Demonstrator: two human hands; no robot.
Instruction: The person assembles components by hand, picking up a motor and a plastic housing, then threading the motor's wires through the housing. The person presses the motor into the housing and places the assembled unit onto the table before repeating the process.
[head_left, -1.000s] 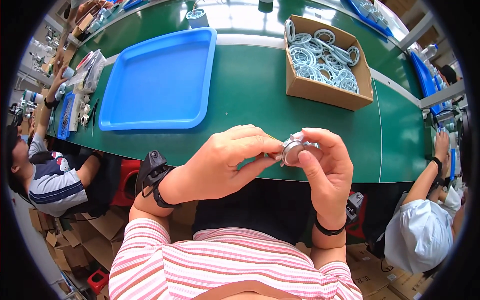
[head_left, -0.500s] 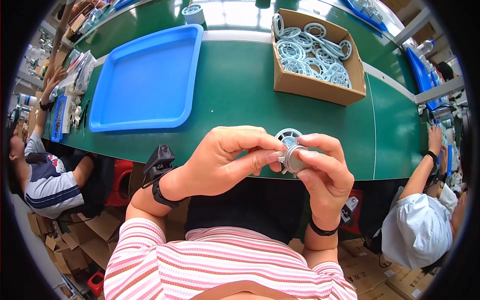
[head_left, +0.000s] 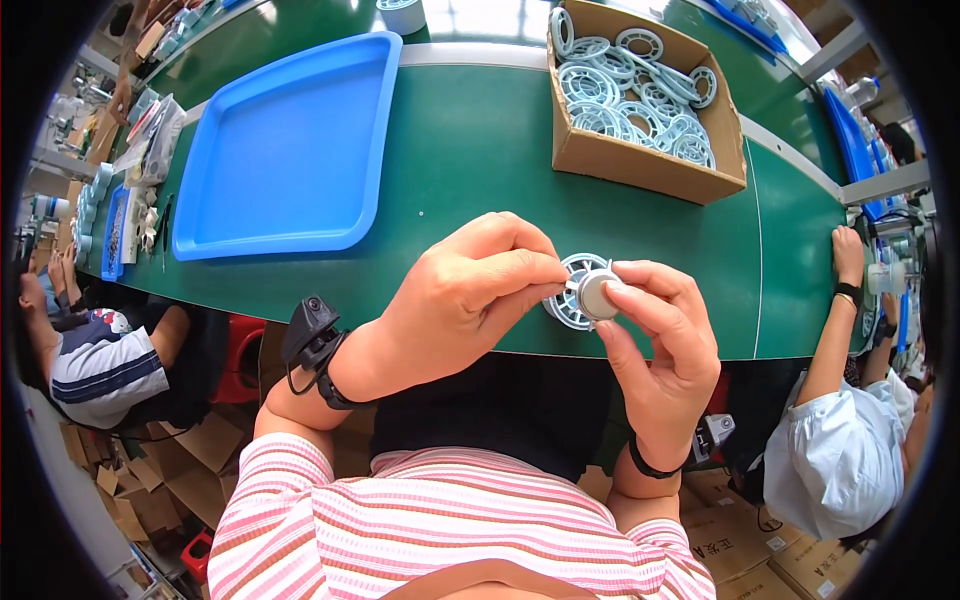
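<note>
Your left hand point(head_left: 470, 300) and right hand point(head_left: 655, 335) both pinch the pale round spoked plastic wheel point(head_left: 578, 293) with its grey hub cap, above the near edge of the green table point(head_left: 480, 160). Since half a second ago the grip looks unchanged; the cardboard box of like wheels point(head_left: 640, 90) and blue plastic tray point(head_left: 285, 150) have shifted slightly in view.

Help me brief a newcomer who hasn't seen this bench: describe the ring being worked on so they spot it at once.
Start at the green table, then come to its near edge, where the left hand and right hand meet. Pinched between them is a pale spoked ring with a round grey disc at its centre. The similar rings lie loose in the cardboard box.
</note>
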